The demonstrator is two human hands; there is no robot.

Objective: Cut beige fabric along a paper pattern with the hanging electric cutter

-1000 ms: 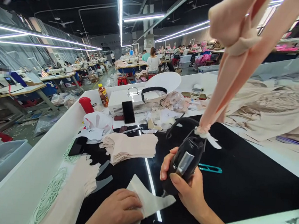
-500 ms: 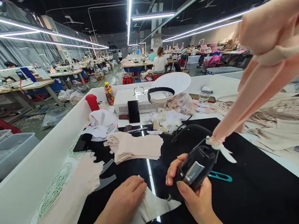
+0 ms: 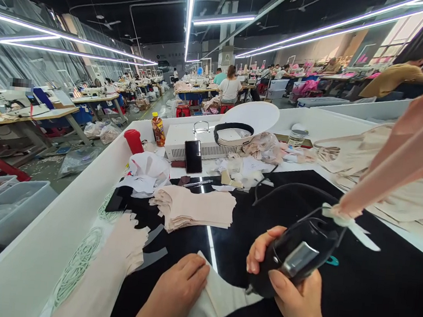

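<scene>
A black corded hand tool [image 3: 301,260] is being gripped at the lower right of the frame by the right hand [image 3: 300,304], whose fingers are being wrapped around the casing, the thumb being laid below its silver plate. The tool is being held tilted inside that hand, its small metal tip being pointed down toward the lower centre. Beneath the tip, the narrow right end of a pale beige fabric piece [image 3: 234,296] is being overlapped; whether the two are touching cannot be told. The fabric's left part is being covered, at the bottom centre, by the left hand [image 3: 181,284], which is being kept palm down with its fingers pressed together; whether any cloth is being pinched cannot be told. The fabric is being supported by a black work surface [image 3: 381,291]. From the tool's upper end, a pink fabric tie [image 3: 399,162] is being stretched to the upper right. Teal snips [image 3: 332,260] are being partly hidden behind the tool. A beige fabric stack [image 3: 199,209] is being displayed at centre, above the left hand.
</scene>
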